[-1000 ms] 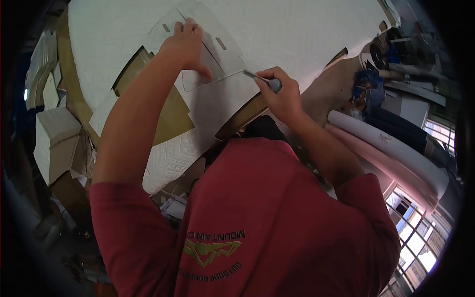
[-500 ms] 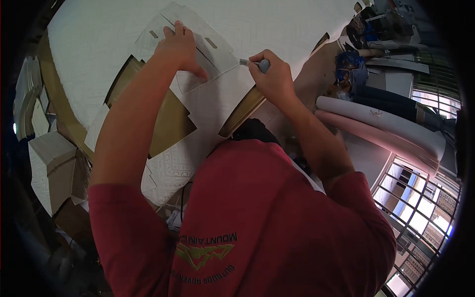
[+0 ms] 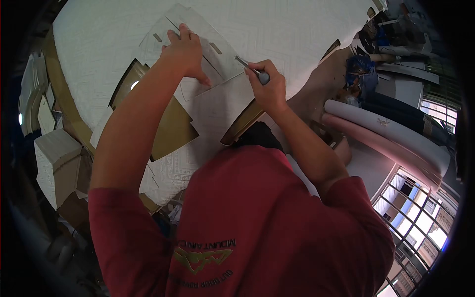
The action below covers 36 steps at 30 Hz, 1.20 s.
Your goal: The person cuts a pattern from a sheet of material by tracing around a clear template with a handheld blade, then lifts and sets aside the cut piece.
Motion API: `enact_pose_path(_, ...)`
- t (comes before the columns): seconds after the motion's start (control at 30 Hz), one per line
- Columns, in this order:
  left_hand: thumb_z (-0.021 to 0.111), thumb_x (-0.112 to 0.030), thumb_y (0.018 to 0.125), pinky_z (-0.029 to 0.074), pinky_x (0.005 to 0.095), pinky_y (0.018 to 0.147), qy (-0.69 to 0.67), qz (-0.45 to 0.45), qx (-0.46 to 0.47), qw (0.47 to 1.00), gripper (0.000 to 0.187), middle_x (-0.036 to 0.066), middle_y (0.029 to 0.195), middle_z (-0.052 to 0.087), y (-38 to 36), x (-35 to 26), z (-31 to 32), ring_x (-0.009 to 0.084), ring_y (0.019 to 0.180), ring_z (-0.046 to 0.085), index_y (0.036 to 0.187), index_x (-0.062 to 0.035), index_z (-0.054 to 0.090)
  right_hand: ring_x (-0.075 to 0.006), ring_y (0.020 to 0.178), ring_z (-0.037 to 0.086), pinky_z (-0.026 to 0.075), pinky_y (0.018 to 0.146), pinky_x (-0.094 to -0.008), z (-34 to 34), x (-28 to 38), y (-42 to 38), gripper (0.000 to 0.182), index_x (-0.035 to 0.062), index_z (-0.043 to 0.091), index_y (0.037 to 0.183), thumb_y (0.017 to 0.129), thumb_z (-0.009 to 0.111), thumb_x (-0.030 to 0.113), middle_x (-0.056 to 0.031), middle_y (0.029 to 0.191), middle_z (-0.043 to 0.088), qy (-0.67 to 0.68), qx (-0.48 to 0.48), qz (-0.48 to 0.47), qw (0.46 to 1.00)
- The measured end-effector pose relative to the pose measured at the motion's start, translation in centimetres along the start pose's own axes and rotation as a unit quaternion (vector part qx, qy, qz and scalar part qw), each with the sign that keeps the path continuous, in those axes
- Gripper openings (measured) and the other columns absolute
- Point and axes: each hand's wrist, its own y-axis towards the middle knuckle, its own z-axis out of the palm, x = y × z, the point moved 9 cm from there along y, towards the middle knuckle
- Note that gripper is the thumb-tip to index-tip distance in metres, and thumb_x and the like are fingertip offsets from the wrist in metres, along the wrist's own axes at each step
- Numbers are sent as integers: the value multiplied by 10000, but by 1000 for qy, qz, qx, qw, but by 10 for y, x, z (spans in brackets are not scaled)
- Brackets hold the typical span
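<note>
While the left hand (image 3: 184, 52) is pressing flat on the template (image 3: 198, 44), the right hand (image 3: 267, 86), fisted around the knife (image 3: 250, 68) beside it, is cutting the sheet (image 3: 277, 29), apparently midway, much outline remaining.

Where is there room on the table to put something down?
The widest bare patch is the white embossed sheet beyond the template and both hands. It is crowded around the left hand pressing the template, the right hand with its knife, and the brown cut-outs.
</note>
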Motion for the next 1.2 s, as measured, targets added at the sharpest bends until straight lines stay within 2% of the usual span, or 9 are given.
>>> enact_pose_path(0.1,970,-672,510,485,620,1110,-9,3,-2,1000,1507,281,1711,98,-1,-1,1,571,1531,193,1601,65,236,-137,691,652,537,661,-299,0,1,-3,161,37,700,1071,957,774,124,-95,842,737,43,-51,-100,993)
enact_pose_path(0.2,967,-672,514,478,630,1114,-9,0,-8,1000,1506,275,1714,100,0,0,1,564,1532,201,1601,65,231,-61,804,605,515,726,-247,1,-7,0,168,8,708,1064,947,795,92,-44,915,734,35,-14,-26,999)
enact_pose_path(0.3,968,-663,522,483,616,1118,-16,-4,-15,1000,1487,267,1716,99,-1,3,3,547,1541,199,1595,65,239,-63,824,608,516,743,-241,-5,-3,10,172,9,720,1068,943,802,94,-34,940,735,34,31,23,999)
enact_pose_path(0.4,974,-644,525,476,567,1143,-28,-6,-27,999,1466,256,1718,111,-5,7,2,517,1552,209,1585,65,252,-94,769,620,529,728,-275,-24,-8,38,191,37,734,1072,936,809,148,-41,884,738,56,28,-70,996)
enact_pose_path(0.47,982,-623,520,463,520,1166,-39,13,-47,998,1445,255,1714,142,-8,6,0,502,1556,215,1573,66,271,-93,789,608,521,736,-266,-34,-5,59,180,33,737,1063,939,806,144,-31,887,726,60,81,-55,993)
enact_pose_path(0.67,997,-558,490,425,516,1198,-48,-10,-41,998,1453,198,1743,123,-11,7,0,441,1591,167,1599,17,255,-107,801,622,516,743,-274,-10,3,109,136,59,743,1068,946,777,109,-23,910,734,9,337,-99,936)
enact_pose_path(0.73,1003,-551,479,414,511,1208,-48,-21,-34,998,1465,187,1746,118,-10,7,1,422,1597,158,1603,12,252,-123,790,635,513,747,-299,-1,16,116,140,74,744,1060,928,780,108,-16,896,736,20,400,-174,899)
enact_pose_path(0.83,1015,-529,466,401,505,1222,-49,-34,-27,998,1479,165,1751,114,-9,7,2,389,1607,141,1613,3,247,-139,773,644,506,741,-325,8,28,124,141,85,745,1051,916,779,111,-15,860,729,12,454,-253,854)
enact_pose_path(1.2,1038,-449,450,384,486,1243,-43,-86,23,995,1487,141,1754,118,-21,-12,-26,350,1615,130,1623,-3,239,-219,739,653,506,722,-357,21,46,130,112,86,720,989,900,782,117,-46,835,732,-22,510,-350,786)
